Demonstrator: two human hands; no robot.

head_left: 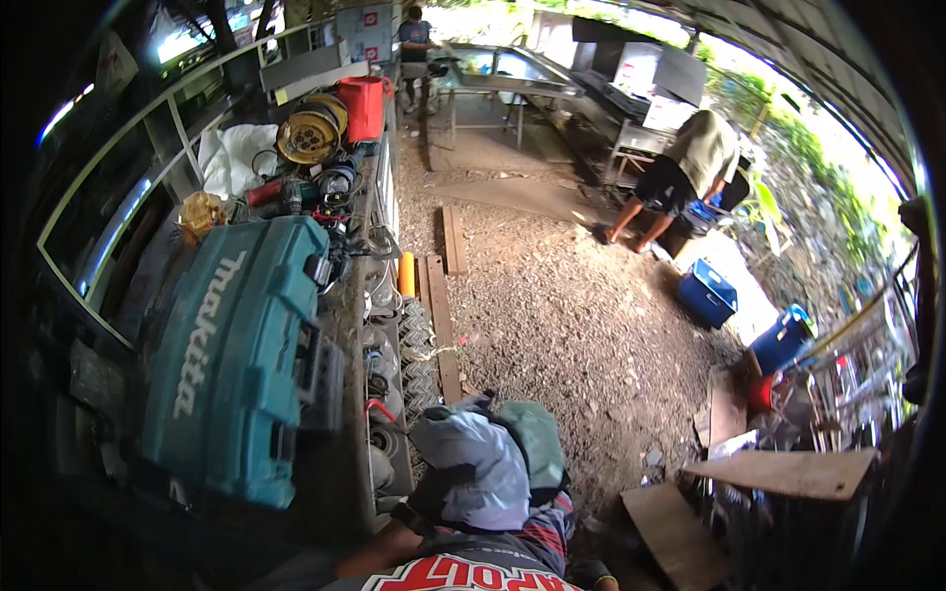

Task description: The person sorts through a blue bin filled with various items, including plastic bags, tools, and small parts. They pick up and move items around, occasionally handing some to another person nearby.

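Observation:
My left forearm comes in from the lower edge with a dark band at the wrist. My left hand (434, 495) is in shadow against a bunched pale grey cloth (488, 473). Its fingers do not show, so I cannot tell whether it grips the cloth. Beside the grey cloth, on its right, is a green cloth (532, 443). Both lie in front of my body, above my plaid shorts. Only a small, dark bit of my right hand (595, 575) shows at the lower edge, low at my side, its fingers hidden.
On the left bench lie a teal tool case (232, 355), a drill (281, 192), a cable reel (312, 130) and a red container (363, 108). Wooden planks (443, 330) lie on gravel. One person (695, 167) bends near a blue bin (708, 294); another (414, 44) stands far back.

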